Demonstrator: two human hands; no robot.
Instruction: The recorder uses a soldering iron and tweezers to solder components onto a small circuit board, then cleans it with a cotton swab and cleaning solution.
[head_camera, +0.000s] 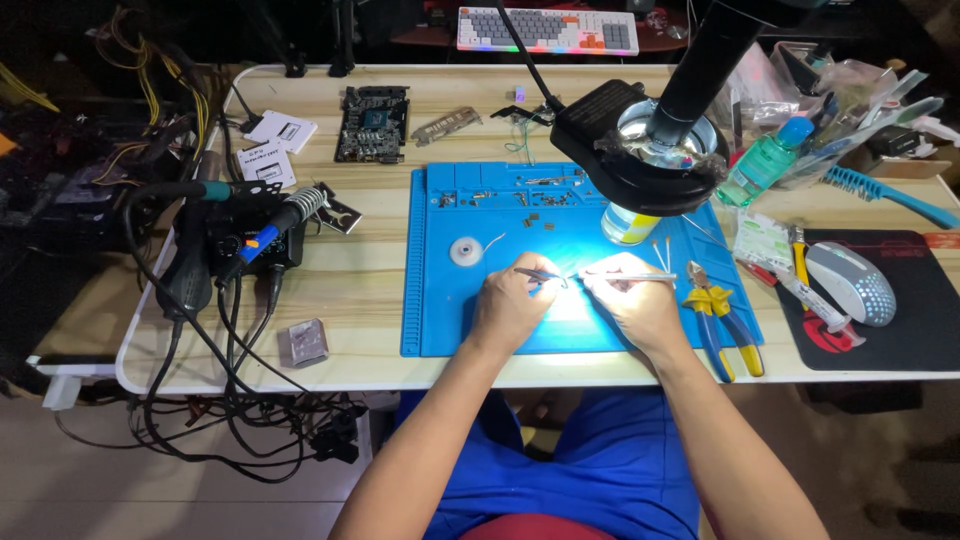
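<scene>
Lap: blue shorts (600, 460) fill the bottom of the view, both forearms reaching up from them to the table (380, 330).
Left hand: left hand (510, 310) rests on the blue mat (440, 300), fingers closed around dark tweezers (538, 273) whose tips point right.
Right hand: right hand (632, 305) rests on the mat just beside the left, fingers closed around a thin silver tool (630, 273) that lies nearly level, its point aimed left.
Where the tips meet: the tweezers and the silver tool come together in the brightly lit patch of mat between the two hands; what sits there is too small and washed out to tell.
Look of the tools: tweezers are slim and dark grey; the silver tool is straight, pale and shiny.
Lamp: black round magnifier lamp (650, 150) hangs over the mat's upper right part.
On the mat: white round spool (467, 250) left of the hands, small screws and parts (530, 195) along the top trays, a pale bottle (628, 225) under the lamp.
Right of the hands: pliers with blue and yellow handles (720, 320), then a grey mouse (850, 283) on a black pad (920, 320).
Left side: soldering station (250, 235) with tangled black cables.
Far edge: circuit board (372, 122), keyboard (548, 30), green bottle (765, 160).
</scene>
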